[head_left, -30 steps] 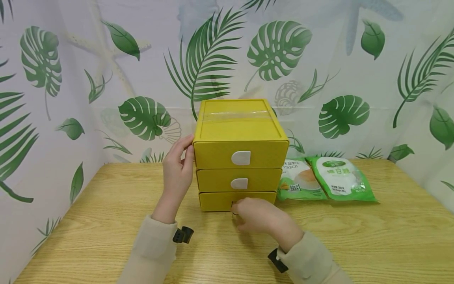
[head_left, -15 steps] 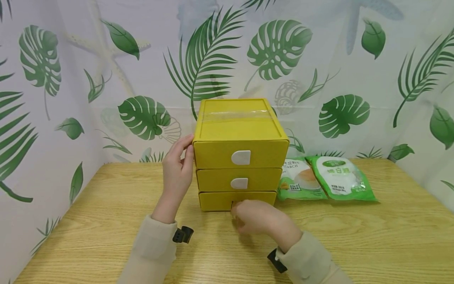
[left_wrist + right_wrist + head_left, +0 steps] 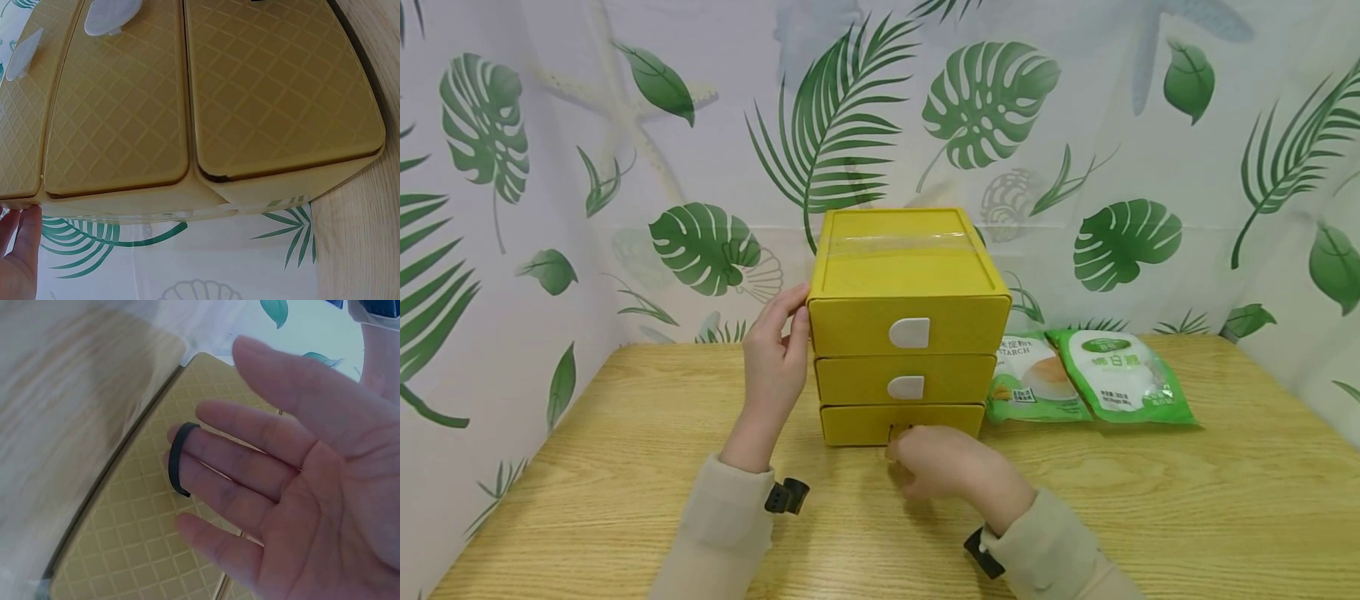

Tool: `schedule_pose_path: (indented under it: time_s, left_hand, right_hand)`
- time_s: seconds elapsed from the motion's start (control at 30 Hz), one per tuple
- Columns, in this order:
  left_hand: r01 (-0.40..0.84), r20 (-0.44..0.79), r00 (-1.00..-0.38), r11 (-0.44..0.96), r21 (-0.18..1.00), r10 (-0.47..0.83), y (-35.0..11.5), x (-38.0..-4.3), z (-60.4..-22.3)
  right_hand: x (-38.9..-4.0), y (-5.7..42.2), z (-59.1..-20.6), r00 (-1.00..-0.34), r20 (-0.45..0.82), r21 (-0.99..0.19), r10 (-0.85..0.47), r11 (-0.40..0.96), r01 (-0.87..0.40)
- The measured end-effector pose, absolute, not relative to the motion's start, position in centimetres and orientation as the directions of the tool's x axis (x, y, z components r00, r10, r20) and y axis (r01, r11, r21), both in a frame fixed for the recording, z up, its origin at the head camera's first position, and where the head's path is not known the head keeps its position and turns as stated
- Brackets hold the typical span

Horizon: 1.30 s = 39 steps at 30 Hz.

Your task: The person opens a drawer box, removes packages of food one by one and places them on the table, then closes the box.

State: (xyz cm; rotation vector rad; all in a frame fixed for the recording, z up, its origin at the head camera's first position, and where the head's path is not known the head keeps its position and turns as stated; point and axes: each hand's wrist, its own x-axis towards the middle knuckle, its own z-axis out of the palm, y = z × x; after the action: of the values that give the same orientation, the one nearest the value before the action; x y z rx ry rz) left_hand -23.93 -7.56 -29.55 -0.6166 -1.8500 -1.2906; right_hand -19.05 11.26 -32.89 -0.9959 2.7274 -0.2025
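Observation:
A yellow three-drawer storage box (image 3: 910, 271) stands on the table, its drawers closed. My left hand (image 3: 777, 354) rests against the box's left side near the top front edge, thumb along the corner. At the bottom drawer (image 3: 853, 425), my right hand (image 3: 955, 467) has two middle fingers hooked through a black loop handle (image 3: 175, 461); the thumb stays apart from it in the right wrist view. The two upper drawers carry white tabs (image 3: 909, 333). Diamond-patterned drawer fronts (image 3: 275, 81) fill much of the left wrist view, with the left fingertips at the box's edge.
To the right of the box lie two green-and-white bags, a starch bag (image 3: 1037, 379) partly behind it and another bag (image 3: 1123, 375) beside that. A leaf-printed cloth (image 3: 865, 108) hangs behind the wooden table (image 3: 1150, 517).
My right hand has shifted slightly down and toward me at the loop, and more of the black loop shows. My left hand and the box stay in place.

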Motion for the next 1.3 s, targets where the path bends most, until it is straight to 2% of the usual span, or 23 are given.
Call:
schedule_pose_path:
  time_s: [0.2, 0.6, 0.83, 1.3]
  left_hand:
    - [0.745, 0.813, -0.581, 0.375, 0.552, -0.043, -7.6, -24.0, -29.6]
    - [0.745, 0.814, -0.579, 0.377, 0.55, -0.045, -7.6, -24.1, -29.6]
    - [0.729, 0.796, -0.603, 0.368, 0.578, -0.055, -7.6, -24.1, -29.7]
    - [0.731, 0.799, -0.599, 0.375, 0.571, -0.049, -7.6, -24.0, -29.6]
  right_hand:
    - [-19.1, 11.4, -32.8, -0.722, -0.145, -0.197, -0.677, 0.735, -0.649]
    - [-19.0, 11.1, -32.3, -0.754, -0.119, -0.158, -0.646, 0.762, -0.628]
    - [-18.9, 11.3, -32.3, -0.736, -0.077, -0.114, -0.672, 0.74, -0.663]
    - [-18.1, 11.5, -32.1, -0.73, -0.059, -0.114, -0.681, 0.731, -0.673]
